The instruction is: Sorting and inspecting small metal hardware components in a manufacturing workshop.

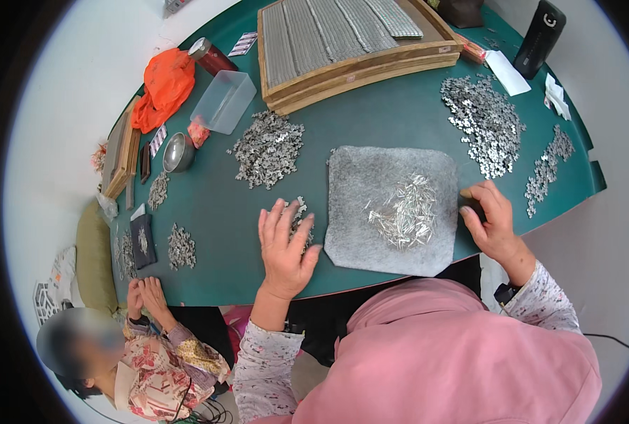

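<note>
My left hand is open, its fingers spread over a small heap of metal pieces that it partly hides. Right of it lies a grey felt mat bearing a loose pile of thin, shiny metal pins. At the mat's right edge is my right hand, fingers curled, with a gap between thumb and forefinger and nothing visible in it. Beyond the left hand sits a larger heap of small silvery pieces. Another big heap spreads past the mat at the far right.
Wooden trays with rows of metal strips stand at the back. A clear plastic box, a metal bowl and an orange bag are at left. A black bottle stands far right. Another person's hands rest at the left edge.
</note>
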A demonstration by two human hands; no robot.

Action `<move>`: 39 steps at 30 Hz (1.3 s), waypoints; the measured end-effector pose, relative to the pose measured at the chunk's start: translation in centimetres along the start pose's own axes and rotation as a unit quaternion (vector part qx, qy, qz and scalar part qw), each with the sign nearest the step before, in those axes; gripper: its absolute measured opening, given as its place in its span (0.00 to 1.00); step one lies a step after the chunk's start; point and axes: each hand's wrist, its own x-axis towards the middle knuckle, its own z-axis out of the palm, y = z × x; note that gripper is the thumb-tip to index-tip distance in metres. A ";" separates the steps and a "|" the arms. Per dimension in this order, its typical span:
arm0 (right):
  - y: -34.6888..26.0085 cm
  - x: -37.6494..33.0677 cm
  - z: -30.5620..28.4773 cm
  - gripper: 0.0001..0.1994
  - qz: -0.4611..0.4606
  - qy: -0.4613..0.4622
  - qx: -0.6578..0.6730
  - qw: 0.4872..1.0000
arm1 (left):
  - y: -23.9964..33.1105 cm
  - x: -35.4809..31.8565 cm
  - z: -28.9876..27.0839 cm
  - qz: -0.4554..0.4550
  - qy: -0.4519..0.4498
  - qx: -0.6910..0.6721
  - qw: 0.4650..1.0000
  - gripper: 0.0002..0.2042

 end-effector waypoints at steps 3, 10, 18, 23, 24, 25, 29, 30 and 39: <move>-1.0 0.5 1.0 0.17 -0.081 0.046 -0.100 0.991 | 2.2 1.2 -0.1 0.009 -0.028 0.011 1.000 0.21; -1.2 0.5 1.6 0.18 -0.089 -0.022 -0.178 0.980 | 4.6 0.6 1.9 -0.016 -0.068 -0.005 0.998 0.26; -0.8 1.5 1.6 0.12 -0.096 -0.027 -0.179 0.979 | 5.0 2.1 3.2 -0.123 0.086 -0.183 0.972 0.17; -1.0 2.9 0.1 0.09 -0.113 -0.094 -0.202 0.968 | 5.4 2.7 4.4 -0.019 0.119 -0.173 0.978 0.18; -1.3 3.7 -0.3 0.09 -0.112 -0.093 -0.205 0.968 | 5.5 2.9 4.4 0.026 0.112 -0.147 0.982 0.18; -1.8 4.7 -0.4 0.08 -0.103 -0.072 -0.202 0.971 | 5.5 3.0 4.5 0.026 0.114 -0.149 0.982 0.18; -4.4 10.0 2.2 0.08 -0.137 -0.055 -0.134 0.980 | 5.3 2.5 4.7 0.084 0.083 -0.092 0.989 0.14; -5.1 11.3 3.0 0.09 -0.150 -0.073 -0.095 0.981 | 5.2 2.5 4.7 0.098 0.079 -0.084 0.988 0.14; -4.0 20.5 10.3 0.13 -0.073 -0.287 -0.052 0.954 | 4.8 2.3 5.6 0.140 0.105 -0.063 0.983 0.08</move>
